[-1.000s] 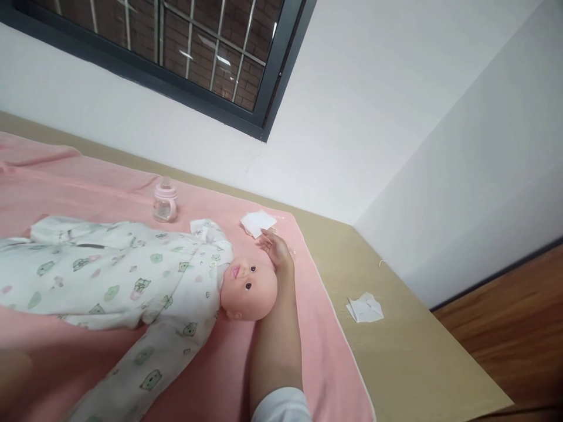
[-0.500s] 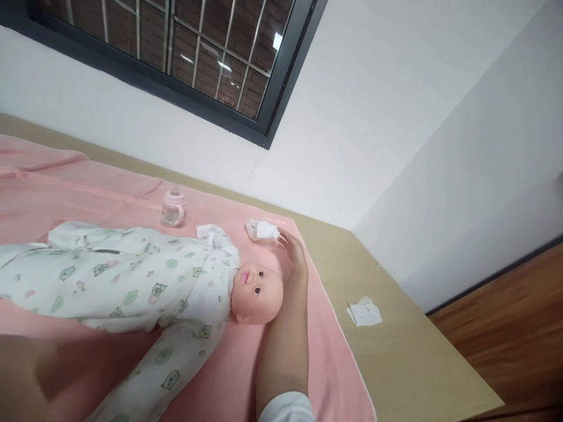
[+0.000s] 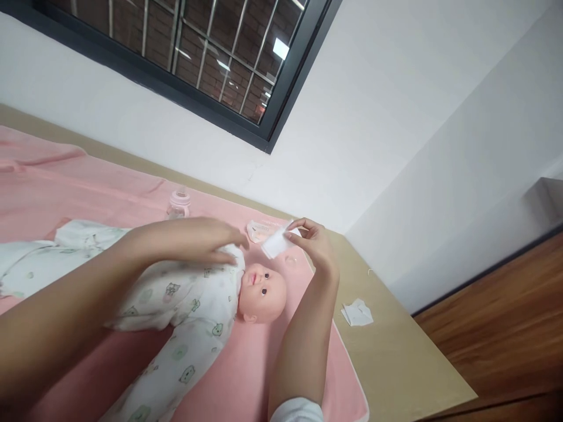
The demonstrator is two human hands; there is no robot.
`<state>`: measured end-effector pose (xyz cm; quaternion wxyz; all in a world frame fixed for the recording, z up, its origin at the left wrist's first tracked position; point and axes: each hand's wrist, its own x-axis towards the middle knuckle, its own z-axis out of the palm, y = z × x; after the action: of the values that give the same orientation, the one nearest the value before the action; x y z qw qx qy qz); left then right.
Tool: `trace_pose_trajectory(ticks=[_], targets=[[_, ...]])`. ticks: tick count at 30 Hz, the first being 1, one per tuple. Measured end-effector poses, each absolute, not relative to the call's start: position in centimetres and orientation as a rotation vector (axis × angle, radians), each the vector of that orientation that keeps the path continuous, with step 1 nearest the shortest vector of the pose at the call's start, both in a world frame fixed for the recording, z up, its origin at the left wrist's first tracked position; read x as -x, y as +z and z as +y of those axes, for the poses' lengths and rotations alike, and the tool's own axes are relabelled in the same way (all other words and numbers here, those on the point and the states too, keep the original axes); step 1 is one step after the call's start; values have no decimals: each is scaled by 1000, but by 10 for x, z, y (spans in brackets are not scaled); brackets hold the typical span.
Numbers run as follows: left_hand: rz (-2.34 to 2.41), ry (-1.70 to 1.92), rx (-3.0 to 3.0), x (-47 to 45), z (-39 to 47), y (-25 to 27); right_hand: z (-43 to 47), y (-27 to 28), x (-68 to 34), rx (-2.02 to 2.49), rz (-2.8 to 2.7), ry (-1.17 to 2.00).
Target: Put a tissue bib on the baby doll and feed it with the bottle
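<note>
Head view: a white wipe (image 3: pixel 276 243) is pinched in the right hand (image 3: pixel 313 243) above the doll (image 3: pixel 193 293), lifted clear of its face, while the left hand (image 3: pixel 197 240), fingers loosely extended, is held over its chest.

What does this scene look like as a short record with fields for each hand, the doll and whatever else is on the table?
right hand: raised, pinching a white wipe in its fingertips above the doll's head
left hand: stretched over the doll's chest, fingers extended, holding nothing
doll: on its back on the pink blanket, in a printed white sleepsuit
baby bottle: upright on the blanket beyond the doll
crumpled tissue: on the bare tan table
</note>
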<state>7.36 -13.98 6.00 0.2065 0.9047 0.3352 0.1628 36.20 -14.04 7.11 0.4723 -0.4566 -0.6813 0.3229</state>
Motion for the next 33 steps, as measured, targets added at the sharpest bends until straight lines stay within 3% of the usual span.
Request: trace_pose_trajectory(ticks=[4, 12, 17, 33], targets=[[1018, 603, -2666, -67, -115, 60, -166, 90, -334, 1048, -2019, 746], [599, 635, -2592, -70, -114, 59, -188, 102, -303, 944, -2447, 589], [479, 528, -2447, -72, -114, 62, -188, 102, -307, 907, -2428, 565], [473, 707, -2189, -84, -126, 63, -175, 94, -316, 891, -2055, 589]])
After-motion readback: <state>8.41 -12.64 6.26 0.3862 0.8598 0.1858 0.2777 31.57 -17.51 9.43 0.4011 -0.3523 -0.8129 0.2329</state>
